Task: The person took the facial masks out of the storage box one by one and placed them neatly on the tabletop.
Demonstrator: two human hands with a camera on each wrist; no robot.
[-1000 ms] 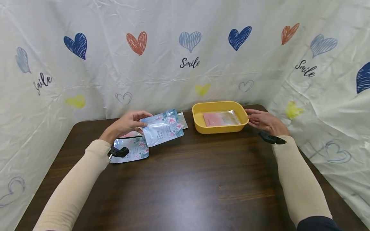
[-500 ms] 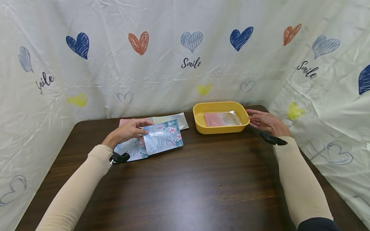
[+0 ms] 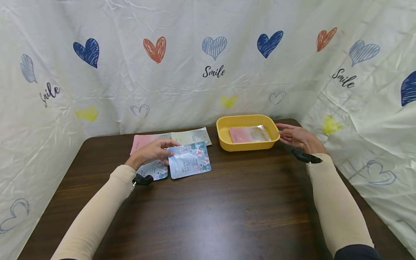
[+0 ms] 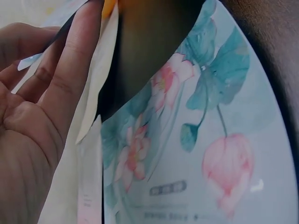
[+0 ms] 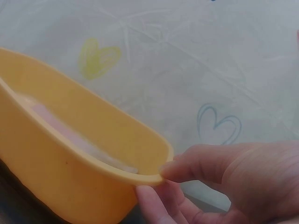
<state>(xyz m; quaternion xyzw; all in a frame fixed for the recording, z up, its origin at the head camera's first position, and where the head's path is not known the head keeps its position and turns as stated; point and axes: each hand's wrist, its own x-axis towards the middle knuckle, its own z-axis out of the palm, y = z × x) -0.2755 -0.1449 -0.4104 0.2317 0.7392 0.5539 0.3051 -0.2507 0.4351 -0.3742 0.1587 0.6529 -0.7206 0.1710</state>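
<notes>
My left hand (image 3: pixel 155 151) pinches a light-blue packet (image 3: pixel 190 160) with pink flowers by its left edge. Its thumb lies in front and its fingers go behind. A matching blue packet (image 3: pixel 156 170) lies on the table, partly under my left wrist. Behind it are a pink packet (image 3: pixel 143 140), partly covered by the hand, and a pale silver packet (image 3: pixel 192 135). In the left wrist view, a flowered packet (image 4: pixel 219 121) looms large beside the hand. My right hand (image 3: pixel 300 139) grips the right end of a yellow basket (image 5: pixel 70 172) by its rim. Inside lies a pink-and-silver packet (image 3: pixel 248 134).
The dark wooden table (image 3: pixel 211 206) stretches toward me in front of the packets and basket. A white curtain (image 3: pixel 182 86) printed with hearts and "Smile" hangs along the back and both sides.
The left hand has moved down and to the right with the blue packet, and the pink and silver packets behind show more. The right hand and the basket have stayed put.
</notes>
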